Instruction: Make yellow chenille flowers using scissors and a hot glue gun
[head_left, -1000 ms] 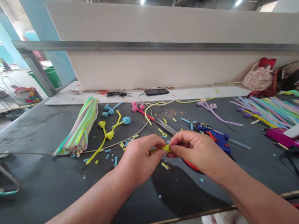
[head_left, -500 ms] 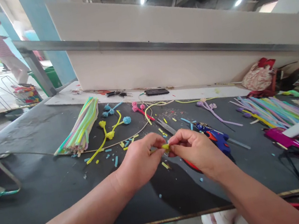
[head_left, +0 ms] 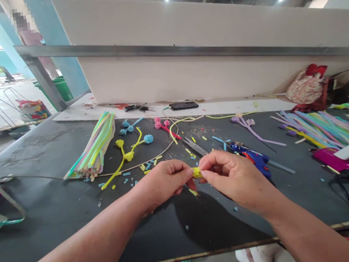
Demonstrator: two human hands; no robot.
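Observation:
Between my fingertips is a small yellow piece [head_left: 196,172], pinched from both sides above the dark table [head_left: 62,235]. My left hand [head_left: 168,180] grips its left end, and my right hand [head_left: 230,175] grips its right end. Scissors [head_left: 193,145] lie just behind my hands, partly covered by the right one. A blue glue gun [head_left: 256,162] rests beside my right hand. Short yellow and blue cut bits are scattered around. Behind them lie a yellow knobbed stem [head_left: 128,156], a blue one [head_left: 148,139] and a pink one [head_left: 158,123].
A bundle of pastel strips [head_left: 94,149] lies at left, another [head_left: 321,126] at right. A magenta tool [head_left: 346,162] sits at right, a purple stem [head_left: 253,132] behind. A black phone [head_left: 184,106] lies by the white panel. A person [head_left: 32,38] stands at far left.
My fingers have shifted slightly on the yellow piece, and more of it shows between them. The person in the background has moved right, behind the post.

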